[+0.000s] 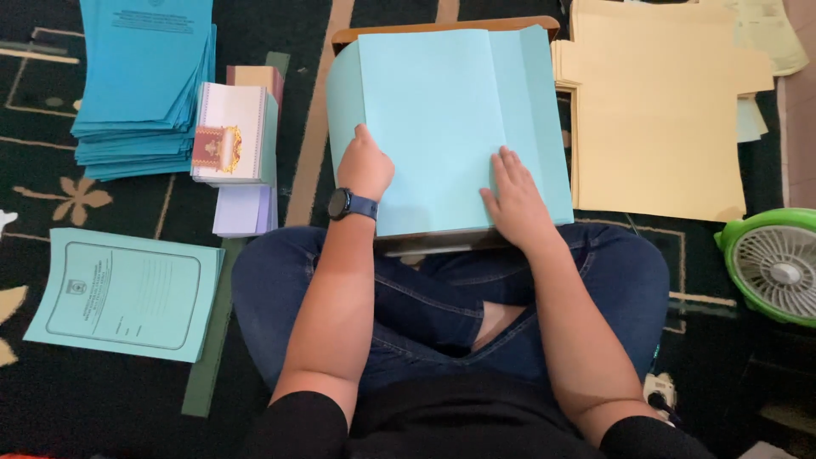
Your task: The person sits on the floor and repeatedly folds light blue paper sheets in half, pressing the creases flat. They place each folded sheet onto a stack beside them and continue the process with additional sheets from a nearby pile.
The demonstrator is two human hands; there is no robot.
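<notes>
A large light-blue sheet of card point(442, 110) lies on a small wooden board point(442, 27) resting across my crossed legs. Its left edge curls up and its right side shows a folded flap. My left hand point(365, 163), with a dark watch on the wrist, presses as a loose fist on the sheet's lower left part. My right hand point(514, 200) lies flat with fingers spread on the lower right, beside the fold line. Neither hand grips anything.
A stack of blue folders point(140, 85) sits at upper left beside small stacks of white and lilac cards point(234, 136). A printed teal cover point(127, 293) lies at left. Cream card sheets point(654, 110) lie at right; a green fan point(778, 263) stands at the right edge.
</notes>
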